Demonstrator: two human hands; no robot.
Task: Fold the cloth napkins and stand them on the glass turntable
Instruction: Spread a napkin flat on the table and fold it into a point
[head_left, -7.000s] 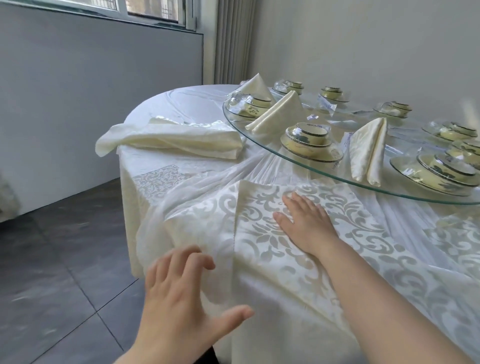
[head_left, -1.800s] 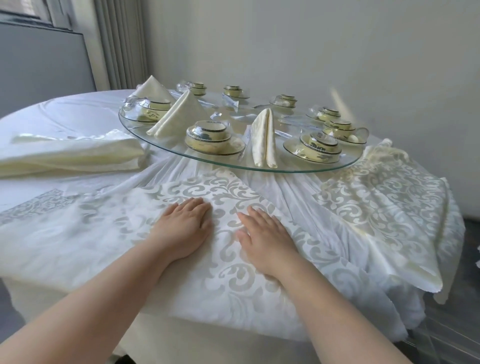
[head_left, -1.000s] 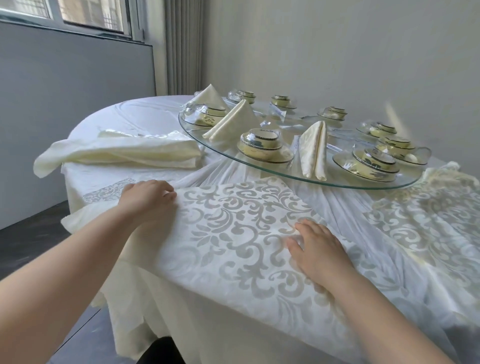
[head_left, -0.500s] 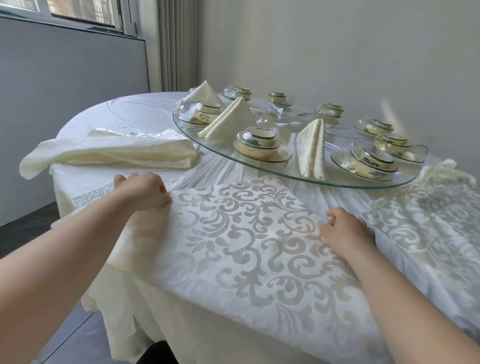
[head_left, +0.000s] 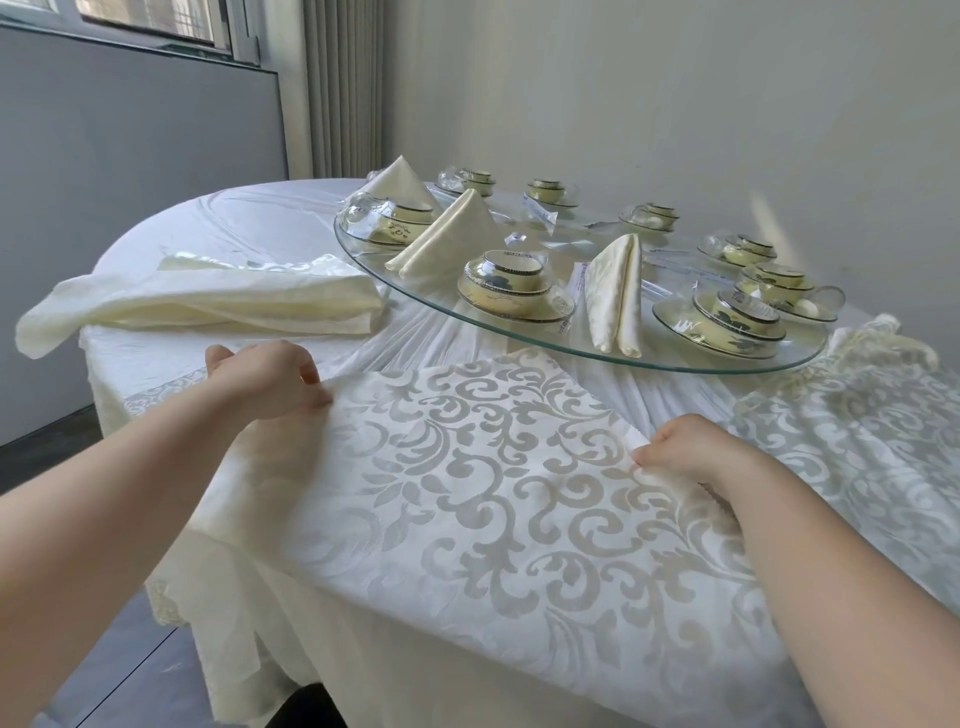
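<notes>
Your left hand (head_left: 270, 382) pinching the left corner of the damask napkin (head_left: 493, 467) spread flat at the table's near edge, your right hand (head_left: 691, 449) pinching its right corner, three folded napkins (head_left: 615, 291) standing on the glass turntable (head_left: 675, 358) just beyond among bowls (head_left: 504, 283)

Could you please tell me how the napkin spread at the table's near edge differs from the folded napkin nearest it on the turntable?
The spread napkin lies open on the table; the folded napkin stands peaked on the glass turntable. The left grip and right grip pinch the spread napkin's side edges; nothing touches the folded napkin. Both are pale cloth.
</notes>
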